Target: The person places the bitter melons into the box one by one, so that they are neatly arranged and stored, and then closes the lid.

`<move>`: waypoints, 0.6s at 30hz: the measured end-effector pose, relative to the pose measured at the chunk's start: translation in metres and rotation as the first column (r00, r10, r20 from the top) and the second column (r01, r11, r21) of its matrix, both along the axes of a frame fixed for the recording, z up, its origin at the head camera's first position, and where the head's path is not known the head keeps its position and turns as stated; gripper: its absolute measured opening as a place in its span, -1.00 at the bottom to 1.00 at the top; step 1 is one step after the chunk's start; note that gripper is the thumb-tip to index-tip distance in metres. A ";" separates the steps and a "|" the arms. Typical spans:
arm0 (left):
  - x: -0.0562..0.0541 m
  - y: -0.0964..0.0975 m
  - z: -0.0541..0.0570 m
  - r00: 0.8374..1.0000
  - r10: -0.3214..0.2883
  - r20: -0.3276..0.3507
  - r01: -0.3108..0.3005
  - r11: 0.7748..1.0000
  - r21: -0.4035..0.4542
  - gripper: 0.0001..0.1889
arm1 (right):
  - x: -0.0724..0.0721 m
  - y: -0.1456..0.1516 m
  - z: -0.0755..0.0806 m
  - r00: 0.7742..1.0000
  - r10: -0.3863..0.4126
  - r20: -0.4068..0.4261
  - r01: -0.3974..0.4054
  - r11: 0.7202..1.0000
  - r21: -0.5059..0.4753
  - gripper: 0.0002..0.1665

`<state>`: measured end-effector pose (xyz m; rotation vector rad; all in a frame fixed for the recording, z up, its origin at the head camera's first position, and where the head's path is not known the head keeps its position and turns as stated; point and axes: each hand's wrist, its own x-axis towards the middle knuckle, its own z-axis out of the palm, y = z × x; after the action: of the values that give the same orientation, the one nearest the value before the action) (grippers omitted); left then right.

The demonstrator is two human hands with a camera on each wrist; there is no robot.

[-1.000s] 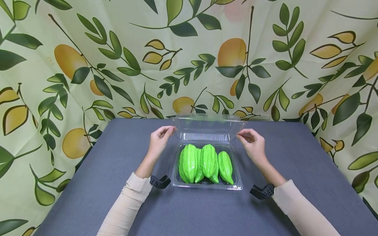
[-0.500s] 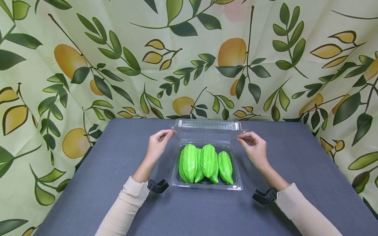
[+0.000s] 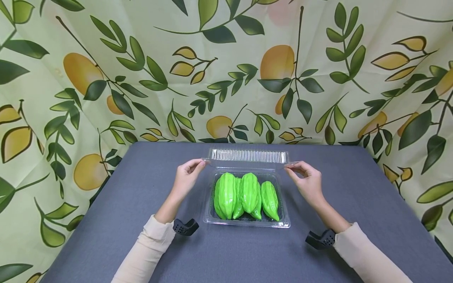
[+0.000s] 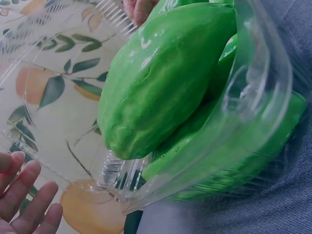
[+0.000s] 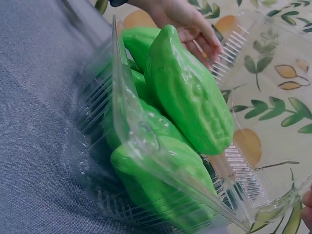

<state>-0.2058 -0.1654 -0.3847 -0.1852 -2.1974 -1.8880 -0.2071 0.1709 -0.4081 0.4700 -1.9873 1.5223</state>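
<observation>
A clear plastic clamshell container (image 3: 247, 224) lies on the table with its lid (image 3: 247, 156) raised at the back. Inside sit several glossy green ridged fruits (image 3: 249, 192), close together; their exact kind is unclear. My left hand (image 3: 188, 176) pinches the lid's left corner between thumb and fingers. At the opposite corner my right hand (image 3: 307, 179) pinches the lid likewise. In the left wrist view, the left fingers (image 4: 34, 195) show beside the transparent lid. The right wrist view has only a sliver of the right hand (image 5: 307, 207) at its edge.
A dark grey-blue cloth covers the table (image 3: 244, 259). Behind stands a pale curtain (image 3: 141, 110) printed with leaves and orange fruit. Each wrist carries a black camera mount, the left one (image 3: 185, 227) and the right one (image 3: 320, 239).
Both hands have shifted slightly toward me and a little farther apart, still pinching the lid. The lid has changed tilt, its ribbed side now showing higher up. Container base and green fruits stay put.
</observation>
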 end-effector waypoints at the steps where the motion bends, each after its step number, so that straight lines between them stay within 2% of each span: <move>1: 0.000 0.000 0.000 1.000 0.001 0.004 -0.001 1.000 -0.007 -0.78 | 0.001 0.000 0.000 1.000 0.002 -0.005 -0.002 1.000 0.002 -0.90; 4: 0.002 -0.001 0.001 1.000 -0.003 0.022 0.003 1.000 -0.031 -0.77 | 0.004 0.001 0.000 1.000 0.014 0.007 -0.014 1.000 -0.005 -0.89; 11: 0.008 -0.001 0.005 0.997 0.013 0.077 -0.007 0.997 -0.078 -0.75 | 0.013 0.003 0.003 0.992 0.072 0.102 -0.067 0.996 -0.059 -0.84; 18: 0.010 -0.001 0.006 0.994 -0.007 0.112 0.019 0.994 -0.109 -0.73 | 0.020 0.004 0.008 0.974 0.051 0.221 -0.042 0.998 -0.045 -0.69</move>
<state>-0.1956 -0.1664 -0.3782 -0.1155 -2.3821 -1.8262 -0.1872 0.1751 -0.3997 0.3446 -2.1216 1.7046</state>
